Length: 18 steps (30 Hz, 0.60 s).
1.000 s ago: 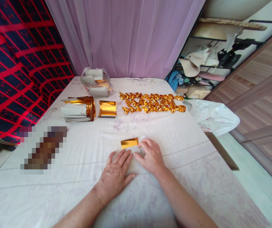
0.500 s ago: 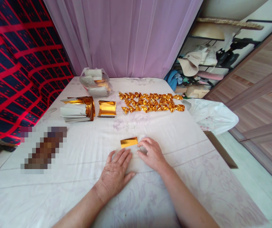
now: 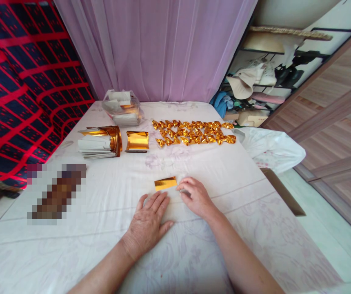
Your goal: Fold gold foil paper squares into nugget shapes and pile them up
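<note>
A folded strip of gold foil paper (image 3: 165, 183) lies flat on the tablecloth in front of my hands. My left hand (image 3: 149, 218) rests palm down just below it, fingers stretched out, with nothing held. At the strip's right end, my right hand (image 3: 196, 198) is bent, its fingertips by the short edge and the thumb a little apart from them. Whether those fingertips touch the paper I cannot tell. Farther back are a small stack of gold foil sheets (image 3: 137, 141) and rows of folded gold paper pieces (image 3: 189, 132).
A larger bundle of gold-and-white paper sheets (image 3: 97, 143) stands at the left, with a clear plastic bag (image 3: 123, 108) of more paper behind it. A white plastic bag (image 3: 275, 149) hangs by the table's right edge. Past the table are a purple curtain (image 3: 160, 49) and a loaded shelf (image 3: 255, 81).
The view has shifted slightly. My right thumb and fingers have come a little closer together beside the strip; my left hand stays flat in place.
</note>
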{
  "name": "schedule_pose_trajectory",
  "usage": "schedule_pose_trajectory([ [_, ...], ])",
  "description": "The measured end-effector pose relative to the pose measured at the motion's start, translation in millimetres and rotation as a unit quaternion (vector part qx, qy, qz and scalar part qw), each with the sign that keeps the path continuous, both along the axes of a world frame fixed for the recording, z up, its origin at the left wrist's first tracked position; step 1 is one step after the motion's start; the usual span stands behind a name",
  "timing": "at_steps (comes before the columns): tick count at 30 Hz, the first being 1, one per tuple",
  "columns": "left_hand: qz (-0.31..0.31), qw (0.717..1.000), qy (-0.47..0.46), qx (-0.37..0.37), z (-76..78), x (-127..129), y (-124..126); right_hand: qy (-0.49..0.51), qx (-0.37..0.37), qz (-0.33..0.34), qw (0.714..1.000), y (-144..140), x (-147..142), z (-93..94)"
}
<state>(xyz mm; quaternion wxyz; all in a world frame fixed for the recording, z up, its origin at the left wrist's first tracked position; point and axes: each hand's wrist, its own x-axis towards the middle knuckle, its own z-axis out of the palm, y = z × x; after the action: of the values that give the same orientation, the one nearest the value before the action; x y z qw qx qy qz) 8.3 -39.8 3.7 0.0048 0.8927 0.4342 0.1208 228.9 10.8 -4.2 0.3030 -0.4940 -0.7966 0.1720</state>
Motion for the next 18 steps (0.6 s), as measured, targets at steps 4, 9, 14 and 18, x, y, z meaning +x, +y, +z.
schedule_pose_trajectory([
  [4,0.000,1.000,0.001,0.006,-1.0,0,0,-0.021,0.009,-0.023,0.999,-3,-6,2.6],
  [9,0.001,1.000,0.001,0.015,-1.8,0,0,-0.041,0.008,-0.057,0.997,-6,-12,4.2],
  [14,0.002,1.000,-0.001,0.006,-0.7,0,0,-0.026,-0.002,-0.035,0.999,-3,-7,2.7],
  [18,-0.002,1.000,0.004,0.002,1.7,0,1,-0.016,-0.002,-0.005,1.000,0,-2,1.8],
])
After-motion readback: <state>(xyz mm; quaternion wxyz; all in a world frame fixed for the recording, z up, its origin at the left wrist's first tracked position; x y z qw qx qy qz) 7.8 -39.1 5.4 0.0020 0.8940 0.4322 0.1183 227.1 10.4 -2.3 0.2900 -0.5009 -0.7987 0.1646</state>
